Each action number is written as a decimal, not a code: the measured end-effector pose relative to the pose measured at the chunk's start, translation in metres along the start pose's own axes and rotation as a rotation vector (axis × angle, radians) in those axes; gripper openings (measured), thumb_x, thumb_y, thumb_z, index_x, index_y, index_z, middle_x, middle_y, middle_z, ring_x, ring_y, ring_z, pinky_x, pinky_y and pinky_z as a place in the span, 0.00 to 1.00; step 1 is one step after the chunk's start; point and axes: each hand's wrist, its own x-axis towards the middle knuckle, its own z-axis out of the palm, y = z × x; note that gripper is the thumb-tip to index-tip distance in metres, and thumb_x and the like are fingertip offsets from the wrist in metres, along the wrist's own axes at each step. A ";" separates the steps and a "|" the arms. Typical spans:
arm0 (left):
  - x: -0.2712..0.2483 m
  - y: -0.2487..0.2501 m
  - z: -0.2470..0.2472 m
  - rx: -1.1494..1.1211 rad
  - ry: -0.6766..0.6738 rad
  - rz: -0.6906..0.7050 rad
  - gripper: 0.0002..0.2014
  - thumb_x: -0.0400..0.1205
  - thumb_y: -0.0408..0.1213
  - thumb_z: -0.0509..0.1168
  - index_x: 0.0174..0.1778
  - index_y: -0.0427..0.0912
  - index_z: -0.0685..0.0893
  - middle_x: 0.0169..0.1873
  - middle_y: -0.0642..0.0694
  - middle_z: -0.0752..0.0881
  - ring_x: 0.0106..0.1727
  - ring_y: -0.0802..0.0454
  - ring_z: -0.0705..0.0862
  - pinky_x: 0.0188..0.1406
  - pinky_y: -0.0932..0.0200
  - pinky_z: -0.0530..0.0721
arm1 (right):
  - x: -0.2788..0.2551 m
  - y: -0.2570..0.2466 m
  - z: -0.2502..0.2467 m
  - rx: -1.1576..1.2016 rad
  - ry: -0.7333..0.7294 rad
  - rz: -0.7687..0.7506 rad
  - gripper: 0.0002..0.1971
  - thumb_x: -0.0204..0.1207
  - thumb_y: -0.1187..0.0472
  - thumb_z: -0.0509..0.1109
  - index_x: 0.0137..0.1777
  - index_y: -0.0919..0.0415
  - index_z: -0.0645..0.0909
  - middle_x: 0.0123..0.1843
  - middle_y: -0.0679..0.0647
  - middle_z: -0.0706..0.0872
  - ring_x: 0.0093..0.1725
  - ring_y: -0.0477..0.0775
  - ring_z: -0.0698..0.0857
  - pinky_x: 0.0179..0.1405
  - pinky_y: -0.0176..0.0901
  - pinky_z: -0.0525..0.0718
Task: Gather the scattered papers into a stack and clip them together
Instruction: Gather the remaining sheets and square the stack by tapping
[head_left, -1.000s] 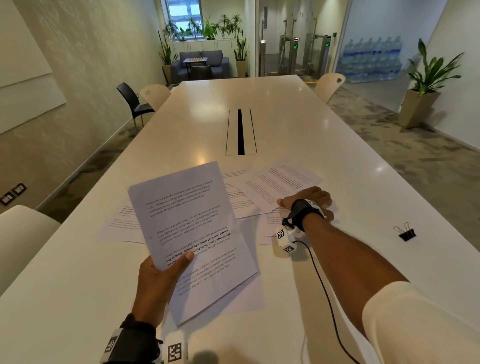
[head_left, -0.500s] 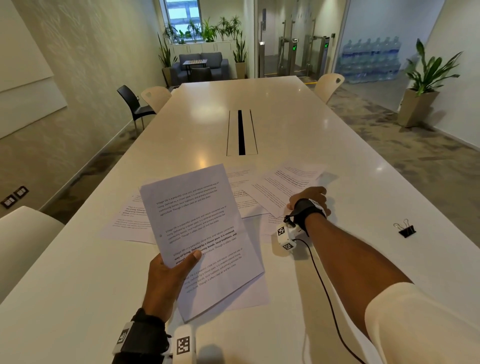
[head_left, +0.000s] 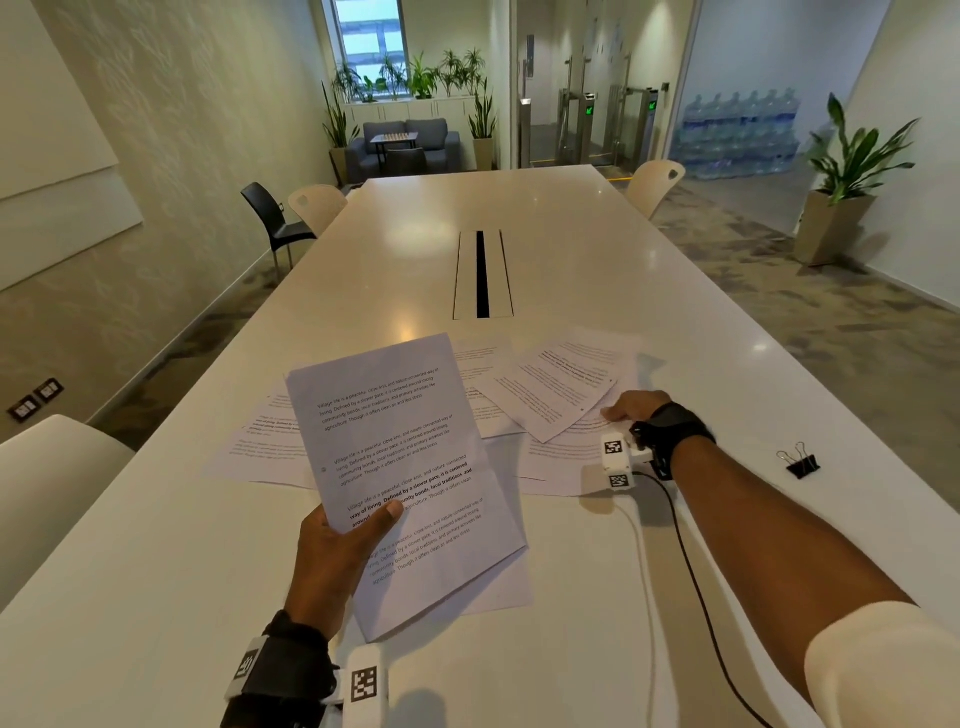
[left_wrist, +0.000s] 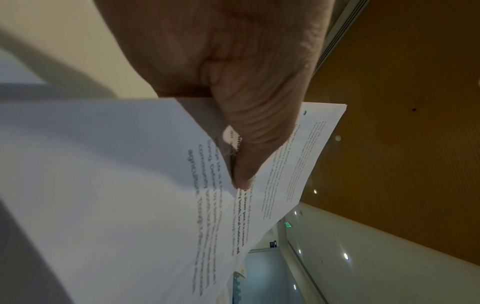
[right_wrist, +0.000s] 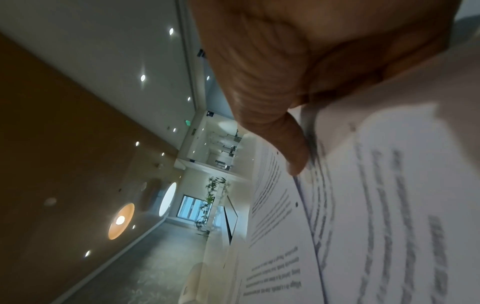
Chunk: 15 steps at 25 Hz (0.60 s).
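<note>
My left hand (head_left: 363, 525) holds a few printed sheets (head_left: 405, 457) tilted up above the white table (head_left: 156, 597), thumb on top and fingers hidden behind. The left wrist view shows that thumb (left_wrist: 246, 164) pressed on the sheets (left_wrist: 103, 185). More printed papers (head_left: 556, 395) lie scattered and overlapping on the table beyond. My right hand (head_left: 631, 410) rests at their right end; in the right wrist view its thumb (right_wrist: 293, 156) and curled fingers pinch the edge of a sheet (right_wrist: 389, 205). A black binder clip (head_left: 802, 462) lies to the right of that hand.
A cable slot (head_left: 482, 275) runs down the table's middle. Chairs stand at the left (head_left: 41, 493), far left (head_left: 317, 208) and far right (head_left: 654, 184). A potted plant (head_left: 841, 208) stands on the floor at the right.
The right hand has drawn slightly right and nearer along the table with the sheet it holds. The left hand keeps its sheets raised, nearly still.
</note>
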 end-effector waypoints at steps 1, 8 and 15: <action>-0.001 0.003 0.001 -0.001 -0.003 -0.003 0.27 0.73 0.45 0.80 0.70 0.47 0.87 0.53 0.47 0.97 0.55 0.36 0.96 0.56 0.34 0.98 | -0.001 0.002 -0.002 -0.026 -0.009 -0.007 0.28 0.84 0.54 0.77 0.81 0.67 0.81 0.78 0.64 0.86 0.58 0.55 0.81 0.51 0.45 0.83; -0.006 0.002 0.001 0.027 0.043 -0.014 0.27 0.73 0.45 0.80 0.68 0.46 0.86 0.52 0.47 0.97 0.52 0.37 0.97 0.47 0.45 0.99 | 0.010 -0.008 0.011 0.079 0.049 0.052 0.45 0.77 0.44 0.84 0.85 0.70 0.73 0.82 0.63 0.82 0.77 0.66 0.85 0.79 0.56 0.83; -0.002 -0.006 -0.007 0.045 0.123 -0.065 0.19 0.83 0.33 0.79 0.69 0.46 0.87 0.51 0.47 0.98 0.52 0.38 0.97 0.43 0.51 0.99 | 0.037 -0.027 0.031 -0.094 0.095 0.016 0.37 0.81 0.44 0.80 0.83 0.67 0.76 0.82 0.65 0.80 0.82 0.66 0.80 0.81 0.56 0.79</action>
